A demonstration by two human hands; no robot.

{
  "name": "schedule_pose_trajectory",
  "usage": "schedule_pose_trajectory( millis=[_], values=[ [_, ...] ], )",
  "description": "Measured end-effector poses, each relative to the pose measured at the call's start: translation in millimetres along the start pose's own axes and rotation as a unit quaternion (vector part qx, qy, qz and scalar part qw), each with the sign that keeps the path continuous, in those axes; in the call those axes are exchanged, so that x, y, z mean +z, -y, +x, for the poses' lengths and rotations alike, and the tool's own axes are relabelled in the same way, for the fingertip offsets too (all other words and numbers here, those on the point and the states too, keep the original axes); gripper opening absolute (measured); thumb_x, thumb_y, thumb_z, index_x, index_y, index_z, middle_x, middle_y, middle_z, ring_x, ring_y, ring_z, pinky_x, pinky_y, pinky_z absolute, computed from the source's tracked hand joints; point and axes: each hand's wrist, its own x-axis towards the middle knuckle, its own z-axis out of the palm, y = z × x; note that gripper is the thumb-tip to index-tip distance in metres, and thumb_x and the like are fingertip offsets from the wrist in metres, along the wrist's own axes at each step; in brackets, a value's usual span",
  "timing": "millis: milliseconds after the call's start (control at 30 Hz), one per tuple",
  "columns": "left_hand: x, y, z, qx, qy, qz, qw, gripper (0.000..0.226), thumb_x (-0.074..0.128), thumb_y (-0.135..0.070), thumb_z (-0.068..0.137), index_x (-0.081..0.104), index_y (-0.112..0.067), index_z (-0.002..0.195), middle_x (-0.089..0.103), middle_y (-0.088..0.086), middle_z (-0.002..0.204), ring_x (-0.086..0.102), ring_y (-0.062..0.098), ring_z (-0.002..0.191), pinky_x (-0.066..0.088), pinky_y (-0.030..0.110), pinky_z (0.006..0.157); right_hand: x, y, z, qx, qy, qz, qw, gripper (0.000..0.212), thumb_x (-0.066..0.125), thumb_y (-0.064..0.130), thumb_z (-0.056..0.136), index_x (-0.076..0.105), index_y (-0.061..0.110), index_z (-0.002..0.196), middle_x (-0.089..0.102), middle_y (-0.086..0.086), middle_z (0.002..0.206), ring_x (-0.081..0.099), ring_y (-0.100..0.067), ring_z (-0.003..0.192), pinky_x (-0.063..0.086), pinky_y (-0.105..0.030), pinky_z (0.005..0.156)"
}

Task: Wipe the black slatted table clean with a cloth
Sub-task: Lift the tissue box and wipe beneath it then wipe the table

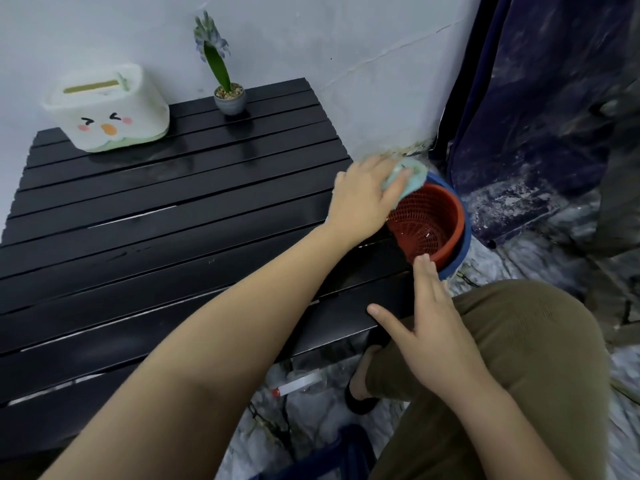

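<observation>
The black slatted table [166,216] fills the left and middle of the view, its slats glossy with wet streaks. My left hand [363,199] reaches across its right edge and grips a light blue-green cloth [412,174], held over the rim of a red mesh basket [429,223]. The basket sits inside a blue basin [464,244] just off the table's right side. My right hand [433,327] rests with spread fingers at the table's near right corner, its fingertips touching the basket's rim, holding nothing.
A white tissue box with a cartoon face [107,109] and a small potted flower [227,95] stand at the table's back against the white wall. A dark curtain [536,98] hangs at right. My knee in olive trousers [519,341] is by the table.
</observation>
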Motion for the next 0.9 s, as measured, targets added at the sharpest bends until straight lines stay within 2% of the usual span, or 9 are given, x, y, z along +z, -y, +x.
schedule_pose_trajectory(
  millis=[67,133,267,333,433,600,667,767,900],
  values=[
    [-27,4,-4,-0.029,-0.069,-0.071,0.995,0.032,0.048,-0.043,0.101,0.068,-0.019,0.094,0.053,-0.007,0.084,0.061,0.028,0.087,0.05,0.047,0.08,4,9,6,-0.038,-0.022,-0.034,0.998,0.097,0.04,0.069,0.092,-0.003,0.014,0.159,-0.006,-0.001,0.167,-0.012,-0.006,0.151,-0.002,-0.032,0.125],
    [-61,13,-17,-0.043,-0.115,-0.101,0.987,0.021,0.051,-0.04,0.1,0.065,-0.029,0.089,0.052,-0.013,0.081,0.06,0.021,0.084,0.05,0.048,0.081,9,23,14,-0.074,-0.02,-0.051,0.996,0.093,0.039,0.067,0.094,0.003,0.012,0.159,-0.002,-0.004,0.168,-0.009,-0.01,0.153,-0.003,-0.033,0.125],
    [-134,41,-73,-0.094,-0.161,-0.065,0.98,0.023,0.051,-0.038,0.101,0.055,-0.044,0.079,0.054,-0.014,0.077,0.054,0.011,0.08,0.048,0.04,0.079,31,63,26,-0.151,0.016,-0.069,0.986,0.086,0.037,0.065,0.096,0.01,0.013,0.16,0.002,-0.005,0.168,-0.007,-0.014,0.154,-0.007,-0.031,0.124],
    [-166,64,-112,-0.112,-0.181,-0.021,0.977,0.018,0.05,-0.039,0.102,0.065,-0.035,0.092,0.058,-0.01,0.084,0.058,0.015,0.084,0.049,0.041,0.081,46,87,28,-0.193,0.038,-0.07,0.978,0.084,0.036,0.064,0.097,0.013,0.013,0.159,0.003,-0.005,0.168,-0.006,-0.016,0.154,-0.006,-0.032,0.124],
    [-210,99,-179,-0.158,-0.195,0.059,0.966,0.02,0.049,-0.039,0.103,0.065,-0.028,0.104,0.057,-0.008,0.088,0.058,0.018,0.086,0.049,0.045,0.082,68,119,29,-0.244,0.072,-0.075,0.964,0.081,0.036,0.062,0.098,0.017,0.013,0.159,0.004,-0.007,0.168,-0.005,-0.019,0.155,-0.002,-0.037,0.125],
    [-259,137,-270,-0.237,-0.202,0.198,0.929,0.039,0.041,-0.048,0.103,0.066,-0.024,0.119,0.065,0.002,0.106,0.061,0.029,0.096,0.05,0.052,0.084,100,151,31,-0.278,0.104,-0.101,0.95,0.078,0.035,0.061,0.099,0.018,0.014,0.159,0.006,-0.009,0.167,-0.003,-0.022,0.155,-0.001,-0.038,0.125],
    [-258,146,-295,-0.276,-0.193,0.258,0.905,0.045,0.038,-0.051,0.102,0.063,-0.026,0.131,0.064,0.005,0.122,0.059,0.033,0.108,0.048,0.053,0.091,110,156,30,-0.277,0.115,-0.116,0.947,0.079,0.034,0.062,0.099,0.016,0.014,0.159,0.005,-0.01,0.167,-0.004,-0.024,0.155,-0.003,-0.039,0.124],
    [-233,154,-320,-0.344,-0.124,0.34,0.866,0.056,0.034,-0.055,0.099,0.049,-0.03,0.146,0.046,0.011,0.152,0.043,0.038,0.137,0.036,0.056,0.11,120,158,27,-0.271,0.115,-0.155,0.943,0.08,0.03,0.064,0.098,0.014,0.015,0.16,0.001,-0.012,0.167,-0.007,-0.026,0.154,-0.006,-0.042,0.123],
    [-222,160,-322,-0.372,-0.113,0.344,0.855,0.058,0.033,-0.056,0.097,0.046,-0.031,0.148,0.038,0.012,0.158,0.033,0.038,0.146,0.022,0.057,0.119,122,159,26,-0.264,0.108,-0.17,0.943,0.08,0.028,0.065,0.099,0.014,0.015,0.16,0.0,-0.012,0.167,-0.009,-0.026,0.154,-0.008,-0.042,0.123]
  ],
)
